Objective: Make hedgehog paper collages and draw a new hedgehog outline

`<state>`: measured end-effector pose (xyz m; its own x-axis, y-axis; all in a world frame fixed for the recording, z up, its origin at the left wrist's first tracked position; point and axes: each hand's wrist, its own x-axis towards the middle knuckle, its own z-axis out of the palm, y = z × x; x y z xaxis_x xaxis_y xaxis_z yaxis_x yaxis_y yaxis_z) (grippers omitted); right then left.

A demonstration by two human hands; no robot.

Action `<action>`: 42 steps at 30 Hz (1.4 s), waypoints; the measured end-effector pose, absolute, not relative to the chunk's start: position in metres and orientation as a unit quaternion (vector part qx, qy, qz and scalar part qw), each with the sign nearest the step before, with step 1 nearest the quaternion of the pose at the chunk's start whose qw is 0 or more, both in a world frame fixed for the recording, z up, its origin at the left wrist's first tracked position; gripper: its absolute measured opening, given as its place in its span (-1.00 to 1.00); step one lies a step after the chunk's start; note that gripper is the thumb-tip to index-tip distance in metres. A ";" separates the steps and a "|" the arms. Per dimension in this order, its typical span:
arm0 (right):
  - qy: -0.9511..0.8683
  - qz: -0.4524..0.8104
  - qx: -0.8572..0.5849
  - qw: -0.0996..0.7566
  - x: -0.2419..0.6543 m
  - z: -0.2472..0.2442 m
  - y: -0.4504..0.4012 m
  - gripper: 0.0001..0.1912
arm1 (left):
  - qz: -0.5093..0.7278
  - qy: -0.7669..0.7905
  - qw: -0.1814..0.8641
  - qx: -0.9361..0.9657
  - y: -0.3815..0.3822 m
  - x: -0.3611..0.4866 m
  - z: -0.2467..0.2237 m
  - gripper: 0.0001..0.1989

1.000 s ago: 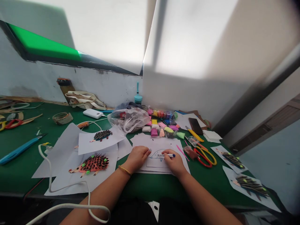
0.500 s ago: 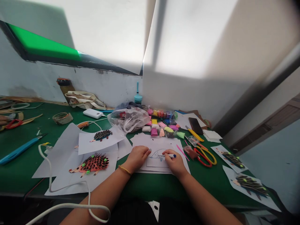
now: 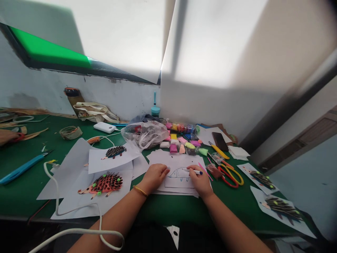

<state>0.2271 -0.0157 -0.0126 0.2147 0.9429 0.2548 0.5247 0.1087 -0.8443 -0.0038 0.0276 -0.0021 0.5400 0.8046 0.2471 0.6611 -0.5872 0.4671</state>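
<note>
My right hand (image 3: pixel 200 182) is closed around a white marker with a dark blue end (image 3: pixel 197 172). The marker's tip is at the upper right of a blue line drawing of a hedgehog-like animal (image 3: pixel 175 174), with a pointed snout and two short legs. The drawing is on a small white sheet (image 3: pixel 173 183), which lies on a stack of larger paper (image 3: pixel 160 157). My left hand (image 3: pixel 156 177) rests at the sheet's left edge, its fingers curled and the thumb against the paper; the undersides of the fingers are hidden.
Packs of coloured clay (image 3: pixel 181 144) and a plastic bag (image 3: pixel 144 133) lie behind the paper. Scissors (image 3: pixel 229 175), a yellow cutter (image 3: pixel 219 151) and a phone (image 3: pixel 219 141) are on the right. Clay hedgehog pictures (image 3: pixel 101 186) flank me. Another person's hand (image 3: pixel 7 137) is far left.
My right hand and the marker have shifted a little to the right, uncovering more of the drawing, including a second leg. My left hand stays put. The other person's hand has moved over red-handled scissors.
</note>
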 end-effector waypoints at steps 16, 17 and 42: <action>-0.612 0.253 -0.609 0.436 0.224 -0.017 -0.013 -0.70 | 0.218 0.434 0.183 0.855 0.028 -0.004 0.000 -0.58; -0.611 0.250 -0.611 0.436 0.224 -0.017 -0.013 -0.70 | 0.219 0.432 0.182 0.856 0.028 -0.004 0.000 -0.58; -0.591 0.240 -0.619 0.458 0.227 -0.014 -0.018 -0.76 | 0.217 0.436 0.187 0.853 0.027 -0.004 0.001 -0.59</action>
<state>0.2269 -0.0179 -0.0141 0.1866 0.9519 0.2429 0.5117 0.1169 -0.8512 -0.0037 0.0271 0.0008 0.5251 0.8256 0.2065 0.6634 -0.5491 0.5083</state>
